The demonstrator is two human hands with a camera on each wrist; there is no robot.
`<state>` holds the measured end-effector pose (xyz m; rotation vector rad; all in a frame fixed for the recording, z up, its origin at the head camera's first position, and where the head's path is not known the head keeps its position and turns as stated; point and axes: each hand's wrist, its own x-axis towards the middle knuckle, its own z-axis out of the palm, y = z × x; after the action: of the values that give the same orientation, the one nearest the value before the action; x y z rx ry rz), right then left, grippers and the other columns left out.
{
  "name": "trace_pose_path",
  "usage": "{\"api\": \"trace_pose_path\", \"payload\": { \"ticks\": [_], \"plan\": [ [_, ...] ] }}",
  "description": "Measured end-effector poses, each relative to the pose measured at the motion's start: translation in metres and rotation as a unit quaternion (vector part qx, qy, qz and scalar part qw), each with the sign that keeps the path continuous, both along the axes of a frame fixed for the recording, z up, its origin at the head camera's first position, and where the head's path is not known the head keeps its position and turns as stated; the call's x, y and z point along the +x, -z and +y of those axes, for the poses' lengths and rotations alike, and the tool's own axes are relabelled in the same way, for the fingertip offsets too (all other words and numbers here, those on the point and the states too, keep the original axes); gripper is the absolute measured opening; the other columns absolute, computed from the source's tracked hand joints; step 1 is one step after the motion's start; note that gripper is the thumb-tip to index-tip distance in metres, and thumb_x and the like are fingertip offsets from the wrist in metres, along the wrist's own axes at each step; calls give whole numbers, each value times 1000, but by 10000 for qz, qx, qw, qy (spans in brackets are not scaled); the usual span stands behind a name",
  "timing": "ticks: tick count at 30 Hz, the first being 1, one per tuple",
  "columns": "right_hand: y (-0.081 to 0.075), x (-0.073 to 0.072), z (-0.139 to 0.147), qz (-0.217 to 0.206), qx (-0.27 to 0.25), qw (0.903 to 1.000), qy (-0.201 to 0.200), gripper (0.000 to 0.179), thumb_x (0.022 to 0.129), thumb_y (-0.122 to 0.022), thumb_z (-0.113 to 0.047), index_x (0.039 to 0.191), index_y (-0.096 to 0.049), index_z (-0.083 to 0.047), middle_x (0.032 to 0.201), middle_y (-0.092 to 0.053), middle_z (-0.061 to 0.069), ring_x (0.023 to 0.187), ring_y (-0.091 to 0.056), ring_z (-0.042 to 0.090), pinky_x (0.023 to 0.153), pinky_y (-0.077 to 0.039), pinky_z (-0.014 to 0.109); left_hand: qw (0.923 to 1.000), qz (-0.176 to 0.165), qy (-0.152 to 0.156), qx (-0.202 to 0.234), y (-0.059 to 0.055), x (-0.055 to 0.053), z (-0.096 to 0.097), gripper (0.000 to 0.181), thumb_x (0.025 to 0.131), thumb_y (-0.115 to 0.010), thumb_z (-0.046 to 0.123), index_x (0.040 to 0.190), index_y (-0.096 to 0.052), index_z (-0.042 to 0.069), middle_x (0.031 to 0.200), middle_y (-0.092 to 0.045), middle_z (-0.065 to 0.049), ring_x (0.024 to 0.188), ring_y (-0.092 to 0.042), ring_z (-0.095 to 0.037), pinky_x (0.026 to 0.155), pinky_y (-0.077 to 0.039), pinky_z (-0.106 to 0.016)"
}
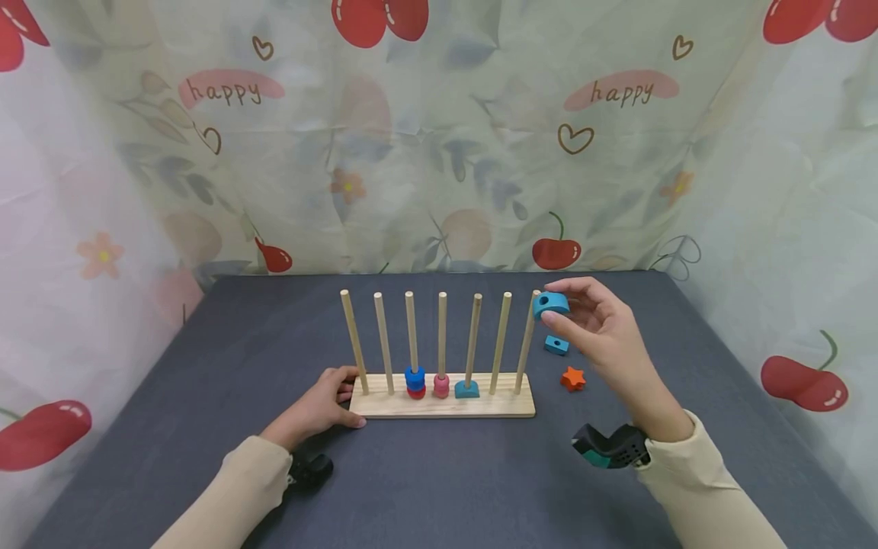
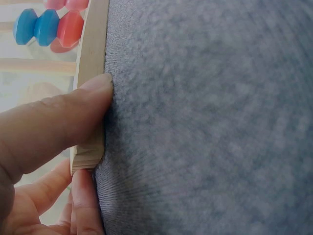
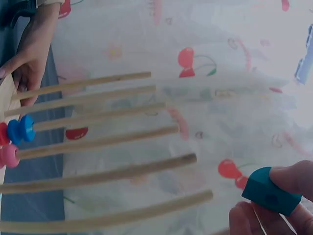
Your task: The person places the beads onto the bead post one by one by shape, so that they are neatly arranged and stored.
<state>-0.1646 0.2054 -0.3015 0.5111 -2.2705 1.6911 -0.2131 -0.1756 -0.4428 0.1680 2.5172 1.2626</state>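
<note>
My right hand (image 1: pixel 604 328) pinches a blue half-round wooden bead (image 1: pixel 551 303) with a hole between thumb and fingertips. The bead is raised beside the top of the rightmost peg, overlapping it in the head view. With thumb at the front edge and fingers round the left end, my left hand (image 1: pixel 322 400) grips the wooden peg stand (image 1: pixel 391 409). Several upright pegs rise from it. On the third peg from the left sit blue beads (image 1: pixel 414 377) above a red bead (image 1: pixel 416 393); the middle one carries pink beads (image 1: pixel 441 386). A blue half-round bead (image 1: pixel 467 390) lies at the foot of the fifth.
Behind and right of the stand, a blue block (image 1: pixel 556 345) with a hole lies on the dark tablecloth (image 1: pixel 453 480). Nearer is an orange star bead (image 1: pixel 572 379), partly below the right hand. A printed curtain (image 1: pixel 425 152) hangs behind the table and along both sides.
</note>
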Motion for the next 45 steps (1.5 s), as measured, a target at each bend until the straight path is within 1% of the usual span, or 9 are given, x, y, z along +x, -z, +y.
{"api": "trace_pose_path", "payload": {
  "ticks": [6,12,17,20,29,32,38,42,45],
  "plan": [
    [-7,-2,-16,366,-236,9987,-250,33,89,-66,-2,121,-55,-1,113,-63,-4,99,-62,11,85,-53,17,10000,5,-29,5,0,0,0,83,68,-85,1,139,-41,-2,131,-36,-20,123,-46,-34,107,-39,-50],
    [-9,-9,-29,387,-375,9972,-516,38,89,-66,1,125,-53,3,118,-60,-1,100,-61,10,86,-53,18,10000,6,-4,15,-1,2,0,83,68,-85,0,139,-41,-3,131,-35,-21,122,-46,-35,106,-39,-50],
    [-9,-15,-39,492,-309,9974,-431,37,90,-65,0,125,-54,3,120,-57,2,100,-61,9,86,-53,18,10000,-26,-12,-4,-2,2,1,83,68,-85,2,139,-41,-2,132,-35,-21,123,-46,-34,106,-39,-50],
    [-6,-19,-44,592,-320,9970,-372,37,90,-64,-1,125,-54,4,122,-57,7,103,-60,9,89,-51,18,10000,-31,-18,-36,-2,2,1,83,69,-85,2,139,-41,-2,132,-35,-21,123,-46,-34,107,-38,-50],
    [4,-28,-58,774,-295,9955,-465,37,91,-63,-1,127,-53,1,127,-54,9,116,-56,9,97,-47,19,9999,-40,-81,-113,-2,1,2,83,68,-85,2,139,-42,-1,131,-36,-20,122,-46,-34,107,-39,-50],
    [8,-30,-62,750,-288,9955,-508,37,91,-63,-1,127,-54,0,127,-54,11,114,-57,10,95,-48,19,9999,-28,-41,-119,-2,2,1,83,69,-85,2,139,-41,-2,131,-36,-21,122,-46,-35,107,-39,-50],
    [14,-34,-66,591,-338,9966,-462,38,92,-63,-2,128,-53,1,125,-54,12,101,-56,13,85,-50,17,10000,-2,-25,-94,-3,3,2,83,68,-85,1,138,-42,-2,131,-36,-21,122,-46,-35,106,-39,-50],
    [18,-37,-67,437,-475,9967,-501,38,92,-62,-1,129,-53,2,120,-54,10,97,-53,13,81,-49,16,9999,-6,-54,-111,-3,2,2,82,69,-85,2,139,-42,-1,132,-36,-20,123,-46,-34,106,-39,-50],
    [21,-40,-68,293,-616,9959,-594,38,93,-61,-2,130,-52,2,114,-54,6,95,-53,12,79,-50,15,9999,-20,-82,-109,-2,1,1,82,69,-85,2,139,-42,-1,132,-37,-20,123,-46,-34,107,-38,-51]
  ]
}}
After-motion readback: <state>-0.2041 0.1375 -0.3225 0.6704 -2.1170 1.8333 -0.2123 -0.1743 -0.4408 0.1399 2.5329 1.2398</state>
